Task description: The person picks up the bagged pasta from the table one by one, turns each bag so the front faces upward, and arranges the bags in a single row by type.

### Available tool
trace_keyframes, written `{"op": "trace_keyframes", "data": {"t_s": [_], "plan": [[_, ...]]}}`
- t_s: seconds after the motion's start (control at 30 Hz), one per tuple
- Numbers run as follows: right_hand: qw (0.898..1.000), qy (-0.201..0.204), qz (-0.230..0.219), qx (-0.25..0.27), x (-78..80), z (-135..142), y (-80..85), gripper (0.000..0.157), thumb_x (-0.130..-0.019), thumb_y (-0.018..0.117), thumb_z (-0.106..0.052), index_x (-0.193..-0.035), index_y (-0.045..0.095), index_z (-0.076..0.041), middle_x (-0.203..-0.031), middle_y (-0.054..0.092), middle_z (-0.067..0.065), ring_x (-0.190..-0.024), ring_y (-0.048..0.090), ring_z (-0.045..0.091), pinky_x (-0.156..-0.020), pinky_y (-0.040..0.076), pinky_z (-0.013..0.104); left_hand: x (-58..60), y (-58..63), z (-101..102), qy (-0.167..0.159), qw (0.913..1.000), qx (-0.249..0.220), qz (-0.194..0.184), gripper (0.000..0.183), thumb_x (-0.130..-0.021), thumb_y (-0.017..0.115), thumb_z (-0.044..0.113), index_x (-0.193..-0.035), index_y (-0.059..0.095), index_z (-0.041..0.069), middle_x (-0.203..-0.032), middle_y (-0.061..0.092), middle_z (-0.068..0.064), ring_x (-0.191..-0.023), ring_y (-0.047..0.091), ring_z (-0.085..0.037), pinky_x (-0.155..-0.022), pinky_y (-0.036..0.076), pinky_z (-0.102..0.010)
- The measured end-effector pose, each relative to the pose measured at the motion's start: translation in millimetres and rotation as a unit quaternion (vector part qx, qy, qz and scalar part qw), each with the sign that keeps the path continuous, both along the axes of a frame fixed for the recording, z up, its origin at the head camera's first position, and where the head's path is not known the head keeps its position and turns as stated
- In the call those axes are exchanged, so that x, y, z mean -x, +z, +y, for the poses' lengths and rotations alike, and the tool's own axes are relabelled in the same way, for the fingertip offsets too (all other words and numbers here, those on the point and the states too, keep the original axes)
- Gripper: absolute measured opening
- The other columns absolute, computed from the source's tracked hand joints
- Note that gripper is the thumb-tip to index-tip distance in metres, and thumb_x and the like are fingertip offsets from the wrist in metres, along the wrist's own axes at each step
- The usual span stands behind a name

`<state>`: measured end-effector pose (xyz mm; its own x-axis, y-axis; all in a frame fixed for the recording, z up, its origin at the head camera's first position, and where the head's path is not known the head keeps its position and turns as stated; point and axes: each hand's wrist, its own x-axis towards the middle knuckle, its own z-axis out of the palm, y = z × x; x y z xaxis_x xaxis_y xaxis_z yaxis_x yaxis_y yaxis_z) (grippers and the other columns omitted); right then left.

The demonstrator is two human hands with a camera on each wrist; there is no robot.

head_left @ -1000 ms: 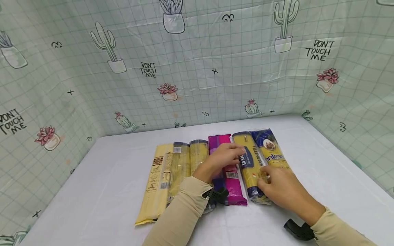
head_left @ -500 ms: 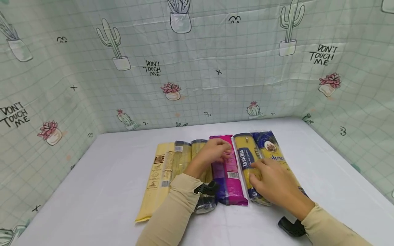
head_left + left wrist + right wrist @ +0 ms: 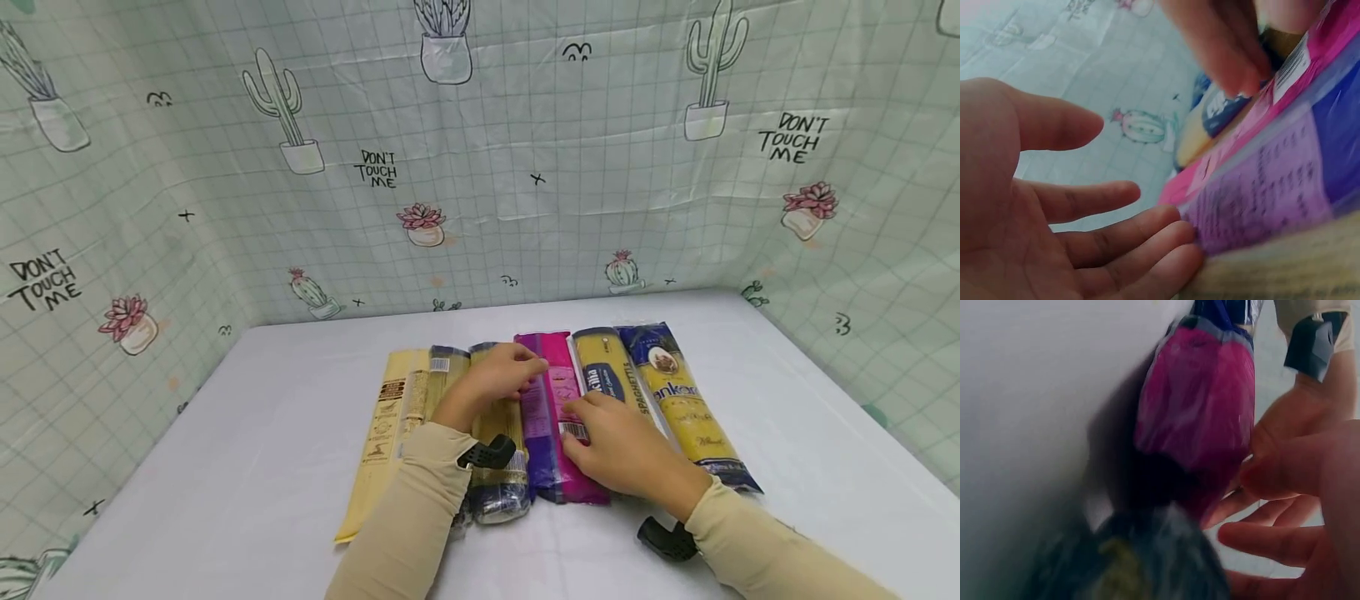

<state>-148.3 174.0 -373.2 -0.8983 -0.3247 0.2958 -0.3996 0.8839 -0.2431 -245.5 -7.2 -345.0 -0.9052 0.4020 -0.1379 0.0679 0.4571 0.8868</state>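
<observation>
Several packets of spaghetti lie side by side on the white table. In the head view, my left hand (image 3: pixel 491 379) is over the third packet (image 3: pixel 495 429) and the left edge of a pink and purple packet (image 3: pixel 542 458). Its fingers are spread and gently bent in the left wrist view, with the tips at the purple packet side (image 3: pixel 1254 194). My right hand (image 3: pixel 626 442) reaches over the pink packet's right side, fingers loosely bent, beside the yellow and blue spaghetti packet (image 3: pixel 597 343). Neither hand grips a packet. Whether the right fingertips touch the pink wrapper (image 3: pixel 1200 400) I cannot tell.
At the row's right end lies a blue and yellow packet (image 3: pixel 690 412), slightly slanted. A cream packet (image 3: pixel 382 433) and a clear yellow packet (image 3: pixel 448 367) lie at the left. A patterned curtain (image 3: pixel 480 167) hangs behind the white table (image 3: pixel 262 433).
Both hands have moved left along the row. My right hand went from the yellow and blue spaghetti packet to the pink one; my left hand drew back from the yellow and blue packet.
</observation>
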Motion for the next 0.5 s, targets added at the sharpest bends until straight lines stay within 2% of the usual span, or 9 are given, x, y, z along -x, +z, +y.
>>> {"op": "trace_keyframes", "data": {"t_s": [0.1, 0.2, 0.33, 0.5], "plan": [[1.0, 0.001, -0.006, -0.017, -0.4, -1.8, -4.0, 0.034, -0.09, 0.071, -0.028, -0.116, 0.07, -0.007, -0.105, 0.065, 0.006, -0.084, 0.063, 0.02, -0.076, 0.056, 0.042, 2.1, -1.5, -5.9, -0.007, 0.9998, -0.009, -0.014, 0.041, -0.103, 0.057, 0.027, -0.132, 0.059, -0.003, -0.117, 0.064, -0.017, -0.105, 0.064, -0.029, -0.085, 0.057, -0.039], [1.0, 0.003, -0.005, -0.023, -1.9, -1.2, -7.5, 0.037, -0.091, 0.07, -0.032, -0.119, 0.069, -0.007, -0.109, 0.064, 0.007, -0.087, 0.064, 0.021, -0.077, 0.057, 0.042, 3.6, -2.3, -9.8, -0.002, 0.9992, -0.026, -0.031, 0.04, -0.104, 0.057, 0.024, -0.131, 0.059, -0.005, -0.117, 0.065, -0.02, -0.106, 0.064, -0.03, -0.084, 0.057, -0.037], [1.0, 0.01, -0.017, -0.022, -5.1, -1.1, -9.7, 0.046, -0.092, 0.07, -0.037, -0.125, 0.067, -0.005, -0.12, 0.063, 0.012, -0.104, 0.064, 0.028, -0.09, 0.054, 0.048, 5.4, -4.2, -12.8, 0.003, 0.9984, -0.037, -0.042, 0.038, -0.104, 0.057, 0.022, -0.129, 0.059, -0.006, -0.117, 0.064, -0.022, -0.106, 0.066, -0.031, -0.084, 0.058, -0.036], [0.998, 0.023, -0.042, -0.036, -10.1, -3.1, -8.8, 0.059, -0.092, 0.068, -0.046, -0.133, 0.063, -0.003, -0.136, 0.057, 0.019, -0.125, 0.054, 0.041, -0.108, 0.038, 0.056, 7.7, -7.1, -14.8, 0.005, 0.9982, -0.04, -0.045, 0.038, -0.104, 0.056, 0.023, -0.13, 0.061, -0.004, -0.12, 0.063, -0.021, -0.107, 0.065, -0.031, -0.084, 0.058, -0.036]]}}
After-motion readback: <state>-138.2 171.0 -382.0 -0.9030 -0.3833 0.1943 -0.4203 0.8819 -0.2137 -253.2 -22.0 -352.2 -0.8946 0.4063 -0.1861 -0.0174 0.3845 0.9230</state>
